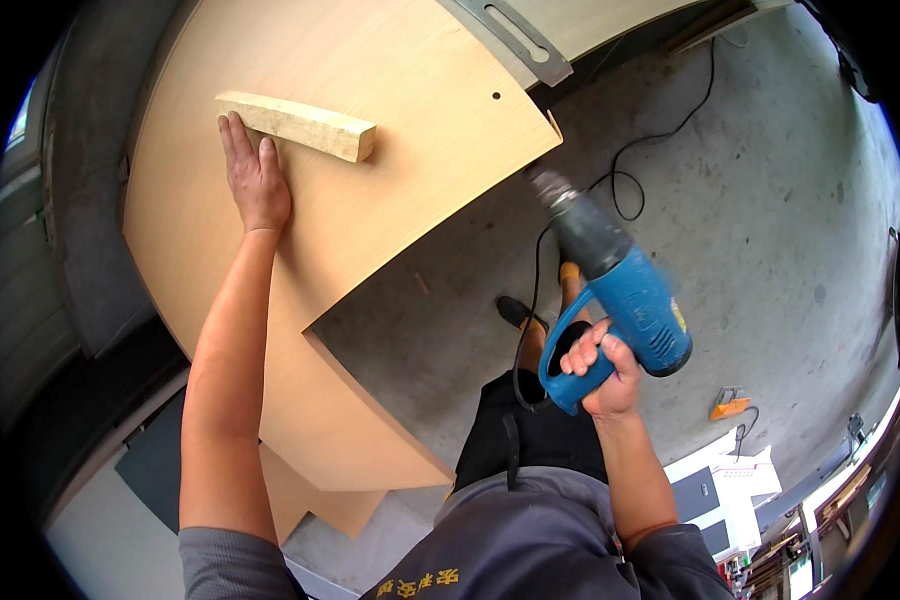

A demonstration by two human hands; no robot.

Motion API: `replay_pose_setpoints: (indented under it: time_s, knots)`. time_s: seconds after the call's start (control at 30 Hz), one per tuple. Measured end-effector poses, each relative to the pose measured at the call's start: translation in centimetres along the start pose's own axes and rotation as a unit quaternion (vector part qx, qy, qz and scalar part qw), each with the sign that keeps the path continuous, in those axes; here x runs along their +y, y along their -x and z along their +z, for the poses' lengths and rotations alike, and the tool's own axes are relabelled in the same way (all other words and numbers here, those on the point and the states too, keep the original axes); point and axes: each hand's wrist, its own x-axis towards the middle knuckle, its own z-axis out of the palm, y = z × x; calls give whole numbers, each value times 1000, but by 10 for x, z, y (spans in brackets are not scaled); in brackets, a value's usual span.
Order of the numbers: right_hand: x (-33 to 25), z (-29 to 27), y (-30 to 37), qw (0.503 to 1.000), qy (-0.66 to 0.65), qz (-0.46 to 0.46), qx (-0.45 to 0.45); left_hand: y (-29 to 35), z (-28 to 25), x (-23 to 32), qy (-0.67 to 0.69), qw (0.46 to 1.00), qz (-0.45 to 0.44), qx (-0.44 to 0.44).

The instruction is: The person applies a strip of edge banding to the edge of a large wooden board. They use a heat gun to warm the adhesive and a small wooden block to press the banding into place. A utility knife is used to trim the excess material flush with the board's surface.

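My right hand (600, 372) is wrapped round the handle of a blue heat gun (638, 305) with a black barrel and a metal nozzle. The gun is held over the floor, its nozzle pointing up and left toward the corner of a light wood-grain panel (390, 215). At that corner a short strip of edging (554, 124) stands away from the edge. My left hand (258, 185) lies on the panel, fingers stretched out, with the fingertips at the left end of a pale wooden block (300, 122). The block rests on the panel.
A slotted grey metal bar (515, 40) lies at the panel's far edge, near a small dark hole. A black cable (625, 150) loops over the concrete floor (770, 220). An orange device (730, 405) and a white printed sheet (735, 490) are at the right.
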Motion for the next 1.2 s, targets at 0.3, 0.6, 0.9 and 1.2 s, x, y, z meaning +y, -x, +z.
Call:
replay_pose_setpoints:
  time_s: [0.3,0.6,0.9,1.2]
  knots:
    - [-3,-6,-1,1000,18,8,-7,1,0,-1,5,1000,-4,1]
    - [-13,-1,3,994,87,-72,8,1,-1,0,2,1000,-3,-1]
    - [-17,8,13,946,269,-180,30,2,-1,2,3,1000,-5,-4]
    - [-17,3,20,910,366,-194,19,1,0,-1,6,1000,-6,-3]
